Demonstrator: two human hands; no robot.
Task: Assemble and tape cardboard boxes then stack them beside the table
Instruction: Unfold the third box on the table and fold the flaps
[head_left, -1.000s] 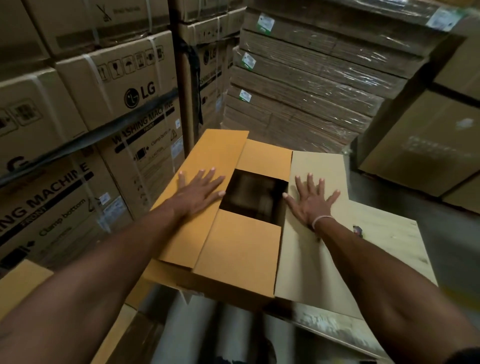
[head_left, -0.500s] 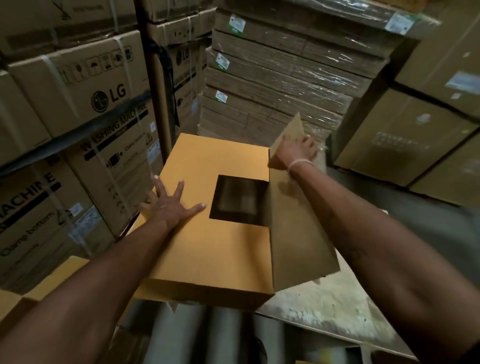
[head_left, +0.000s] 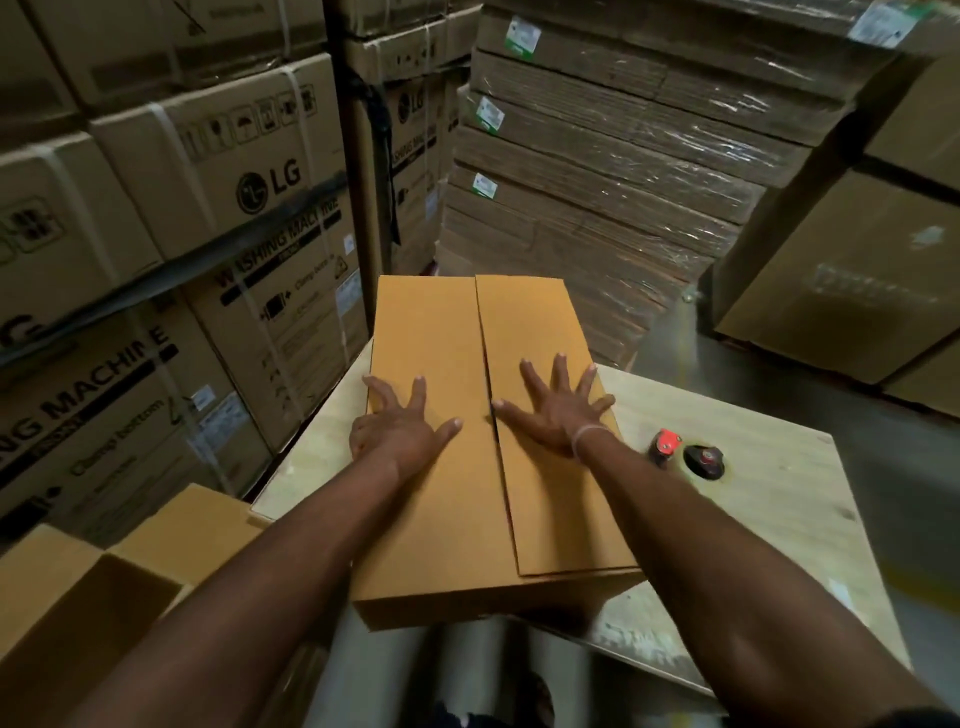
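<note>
The box (head_left: 457, 447) lies on the desk (head_left: 769, 499), both top flaps folded shut and meeting along a middle seam. The left hand (head_left: 400, 431) and right hand (head_left: 558, 410) press flat on it, fingers spread. Beside it sits what looks like a tape dispenser (head_left: 685, 454).

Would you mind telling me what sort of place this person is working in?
Most likely a warehouse or packing area: stacked LG washing machine cartons, shrink-wrapped bundles of flat cardboard, and a plywood table bearing a box being assembled.
</note>
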